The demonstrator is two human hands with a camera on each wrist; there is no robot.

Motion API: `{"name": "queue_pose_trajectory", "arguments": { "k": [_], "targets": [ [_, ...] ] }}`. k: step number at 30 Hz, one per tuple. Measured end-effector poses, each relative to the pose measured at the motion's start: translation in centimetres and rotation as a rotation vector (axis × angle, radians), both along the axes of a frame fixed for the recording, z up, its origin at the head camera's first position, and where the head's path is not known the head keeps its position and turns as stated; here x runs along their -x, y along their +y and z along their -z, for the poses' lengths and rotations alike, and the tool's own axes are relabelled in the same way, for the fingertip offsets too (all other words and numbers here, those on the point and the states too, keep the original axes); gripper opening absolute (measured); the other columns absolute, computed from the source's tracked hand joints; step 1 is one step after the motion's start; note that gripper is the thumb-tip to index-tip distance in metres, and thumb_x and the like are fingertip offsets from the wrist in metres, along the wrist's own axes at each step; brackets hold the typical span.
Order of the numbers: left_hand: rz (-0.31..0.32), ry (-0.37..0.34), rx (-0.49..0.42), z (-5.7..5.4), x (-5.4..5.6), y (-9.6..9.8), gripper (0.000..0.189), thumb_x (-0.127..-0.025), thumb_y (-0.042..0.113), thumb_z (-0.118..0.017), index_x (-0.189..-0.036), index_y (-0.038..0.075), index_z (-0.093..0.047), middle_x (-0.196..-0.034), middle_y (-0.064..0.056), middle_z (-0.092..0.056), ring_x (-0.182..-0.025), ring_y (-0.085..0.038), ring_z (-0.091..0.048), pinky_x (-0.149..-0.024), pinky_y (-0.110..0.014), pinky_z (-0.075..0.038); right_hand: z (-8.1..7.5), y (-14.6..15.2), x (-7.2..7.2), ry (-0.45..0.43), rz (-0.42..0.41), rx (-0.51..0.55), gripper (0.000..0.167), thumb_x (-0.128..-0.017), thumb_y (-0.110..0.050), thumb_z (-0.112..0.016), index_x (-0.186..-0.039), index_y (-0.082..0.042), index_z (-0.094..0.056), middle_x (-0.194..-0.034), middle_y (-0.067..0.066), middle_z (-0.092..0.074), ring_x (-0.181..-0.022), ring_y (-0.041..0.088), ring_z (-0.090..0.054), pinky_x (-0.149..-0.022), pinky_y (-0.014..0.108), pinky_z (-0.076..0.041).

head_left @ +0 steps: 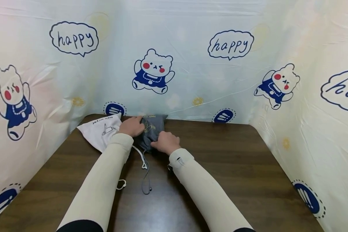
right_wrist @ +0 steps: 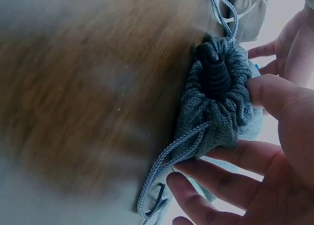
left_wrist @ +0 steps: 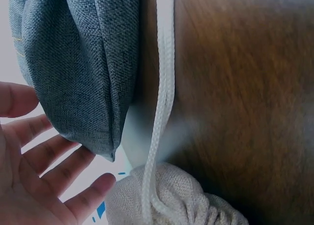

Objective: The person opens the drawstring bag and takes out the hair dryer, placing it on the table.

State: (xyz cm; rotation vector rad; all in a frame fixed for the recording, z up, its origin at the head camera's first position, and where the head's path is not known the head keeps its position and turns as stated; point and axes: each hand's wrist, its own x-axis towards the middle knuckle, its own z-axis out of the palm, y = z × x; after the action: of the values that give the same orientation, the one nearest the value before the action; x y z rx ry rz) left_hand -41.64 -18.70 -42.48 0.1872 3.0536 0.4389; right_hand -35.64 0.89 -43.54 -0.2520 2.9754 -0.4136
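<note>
A dark grey drawstring bag (head_left: 152, 130) lies at the far side of the table, its gathered mouth toward me. From the mouth pokes a ribbed black piece (right_wrist: 216, 75), like a cord's end sleeve. My right hand (head_left: 166, 142) grips the bag's right side near the mouth, thumb on top and fingers along the side. My left hand (head_left: 132, 126) is at the bag's left edge; in the left wrist view its spread, nearly straight fingers reach behind the cloth. Just left lies a white drawstring bag (head_left: 101, 130) lettered "Hair dryer", partly covered by the left hand and sleeve.
Grey cord (head_left: 146, 183) and white cord (head_left: 142, 158) trail over the brown wooden table (head_left: 226, 167) toward me. A pale curtain (head_left: 188, 80) with printed bears and "happy" bubbles stands around the table's back and sides.
</note>
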Motion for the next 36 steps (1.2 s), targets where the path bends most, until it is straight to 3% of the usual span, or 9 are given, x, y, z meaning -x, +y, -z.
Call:
{"name": "queue_pose_trajectory", "arguments": {
  "k": [7, 17, 25, 36],
  "targets": [
    [-0.001, 0.002, -0.012, -0.4, -0.6, 0.3, 0.069, -0.099, 0.030, -0.030, -0.163, 0.007, -0.027, -0.160, -0.026, -0.039, -0.143, -0.048, -0.042, -0.116, -0.061, -0.035, -0.2, 0.5, -0.2, -0.003, -0.018, 0.015, 0.041, -0.093, -0.062, -0.067, -0.083, -0.022, -0.070, -0.093, 0.002, -0.072, -0.086, 0.024, -0.068, -0.097, 0.058, -0.050],
    [0.012, 0.027, 0.002, -0.1, -0.9, 0.8, 0.067, -0.100, 0.030, -0.034, -0.163, 0.007, -0.029, -0.157, -0.026, -0.044, -0.139, -0.047, -0.047, -0.114, -0.061, -0.038, -0.1, 1.3, -1.1, -0.009, -0.049, 0.039, 0.047, -0.095, -0.059, -0.066, -0.070, -0.020, -0.066, -0.066, 0.001, -0.065, -0.063, 0.019, -0.062, -0.097, 0.059, -0.050],
    [0.016, 0.025, 0.015, 0.0, -1.1, 1.2, 0.068, -0.099, 0.031, -0.035, -0.162, 0.006, -0.030, -0.158, -0.026, -0.043, -0.140, -0.047, -0.046, -0.114, -0.061, -0.037, -0.1, 2.0, -1.5, 0.003, -0.074, 0.057, 0.053, -0.095, -0.058, -0.067, -0.060, -0.020, -0.055, -0.051, -0.003, -0.048, -0.056, 0.021, -0.062, -0.067, 0.045, -0.050],
    [0.019, 0.034, 0.043, -0.3, -1.4, 1.8, 0.067, -0.099, 0.030, -0.037, -0.161, 0.004, -0.033, -0.158, -0.025, -0.043, -0.137, -0.047, -0.049, -0.112, -0.061, -0.040, 0.2, 2.6, -1.7, 0.016, -0.086, 0.069, 0.058, -0.094, -0.057, -0.067, -0.054, -0.021, -0.046, -0.045, -0.006, -0.034, -0.044, 0.017, -0.048, -0.046, 0.036, -0.040]
  ]
}}
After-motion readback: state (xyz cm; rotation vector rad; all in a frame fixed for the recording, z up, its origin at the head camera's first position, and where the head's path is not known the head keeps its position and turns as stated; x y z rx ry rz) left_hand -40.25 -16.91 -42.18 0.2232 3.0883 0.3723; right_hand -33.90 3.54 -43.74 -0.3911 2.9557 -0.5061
